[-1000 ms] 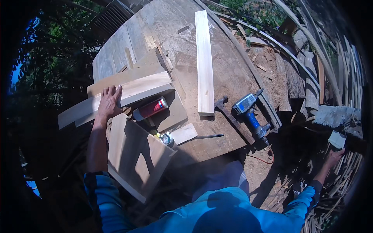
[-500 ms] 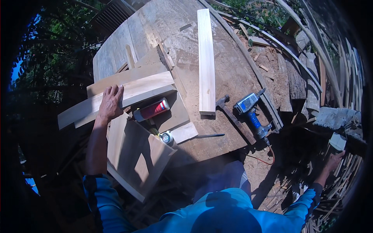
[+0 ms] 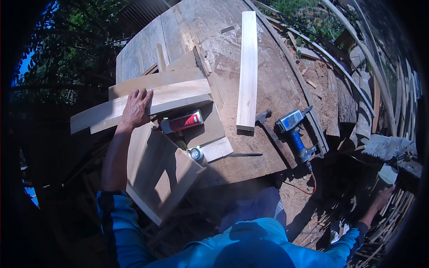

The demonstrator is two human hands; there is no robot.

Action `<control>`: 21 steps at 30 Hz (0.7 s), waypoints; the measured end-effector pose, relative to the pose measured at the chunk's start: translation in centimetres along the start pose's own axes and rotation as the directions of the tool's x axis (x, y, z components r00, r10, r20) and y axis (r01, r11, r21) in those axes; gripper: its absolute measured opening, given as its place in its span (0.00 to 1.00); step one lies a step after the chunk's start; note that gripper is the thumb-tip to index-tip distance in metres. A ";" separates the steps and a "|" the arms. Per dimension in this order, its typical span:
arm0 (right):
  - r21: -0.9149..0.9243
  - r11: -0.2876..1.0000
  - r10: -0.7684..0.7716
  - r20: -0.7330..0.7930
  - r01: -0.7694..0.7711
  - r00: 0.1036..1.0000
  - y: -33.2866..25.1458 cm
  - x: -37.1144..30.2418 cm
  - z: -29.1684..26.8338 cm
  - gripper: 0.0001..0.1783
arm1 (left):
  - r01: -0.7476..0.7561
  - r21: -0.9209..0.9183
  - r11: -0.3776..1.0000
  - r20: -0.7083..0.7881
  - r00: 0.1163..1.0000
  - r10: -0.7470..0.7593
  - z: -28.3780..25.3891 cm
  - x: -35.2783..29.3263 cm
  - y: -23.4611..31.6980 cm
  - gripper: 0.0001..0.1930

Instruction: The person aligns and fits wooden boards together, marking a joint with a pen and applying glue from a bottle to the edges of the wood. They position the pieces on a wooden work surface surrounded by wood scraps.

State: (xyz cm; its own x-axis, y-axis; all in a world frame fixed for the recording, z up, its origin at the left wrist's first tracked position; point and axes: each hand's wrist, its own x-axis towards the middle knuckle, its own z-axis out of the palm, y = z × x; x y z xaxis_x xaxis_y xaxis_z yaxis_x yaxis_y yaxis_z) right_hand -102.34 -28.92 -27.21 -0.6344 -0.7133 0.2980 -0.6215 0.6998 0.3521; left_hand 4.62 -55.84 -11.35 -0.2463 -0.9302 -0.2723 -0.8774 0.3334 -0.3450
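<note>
My left hand (image 3: 137, 109) lies over a pale wooden board (image 3: 178, 93), its fingers bent across the top near the middle. This board rests on other planks at the left side of the table. Just below it lies a red glue bottle (image 3: 182, 122) with a white base. A tape measure (image 3: 195, 153) sits beside an open wooden box frame (image 3: 181, 167). Far to the right, my right hand (image 3: 383, 198) reaches down by a pale block (image 3: 388, 174) above a heap of thin sticks. Shadow and distance hide whether its fingers grip the block.
A long pale board (image 3: 247, 71) lies lengthwise on the worn wooden table (image 3: 205, 38). A hammer (image 3: 277, 139) and a blue nail gun (image 3: 295, 134) with an orange hose lie near the right edge. Wood strips (image 3: 395, 219) and scrap slabs (image 3: 389, 146) crowd the right side.
The whole view has shifted, so the table things appear slightly farther right. My left hand stays on the board, and my right hand stays by the pale block.
</note>
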 end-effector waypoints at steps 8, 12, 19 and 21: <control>0.107 0.994 0.011 0.150 -0.027 0.989 1.7 1.6 -0.7 0.40 | 0.026 -0.001 1.000 0.017 1.000 -0.026 1.1 -0.1 -0.3 0.50; 0.145 0.926 -0.225 -0.530 0.349 0.817 -13.3 -3.0 -11.8 0.36 | 0.042 -0.033 0.999 0.005 0.999 -0.042 1.1 -1.8 -0.5 0.51; 0.753 -0.364 -0.637 -0.631 0.548 0.443 -54.8 -26.4 -37.2 0.48 | 0.035 -0.011 0.999 -0.021 0.999 -0.035 2.0 -0.5 -1.0 0.52; 0.746 -0.607 -0.650 -0.665 0.275 0.368 -65.4 -32.1 -40.1 0.51 | 0.011 -0.017 1.000 -0.034 0.999 -0.011 1.3 0.1 -0.8 0.51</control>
State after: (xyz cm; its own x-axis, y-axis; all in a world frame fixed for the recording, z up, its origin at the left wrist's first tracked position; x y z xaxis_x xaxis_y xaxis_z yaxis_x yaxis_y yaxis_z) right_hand -22.87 -53.36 -24.20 0.4764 -0.7426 0.4707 -0.1394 -0.5924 -0.7935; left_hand 5.86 -55.99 -12.25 -0.2503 -0.9386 -0.2373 -0.8868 0.3206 -0.3330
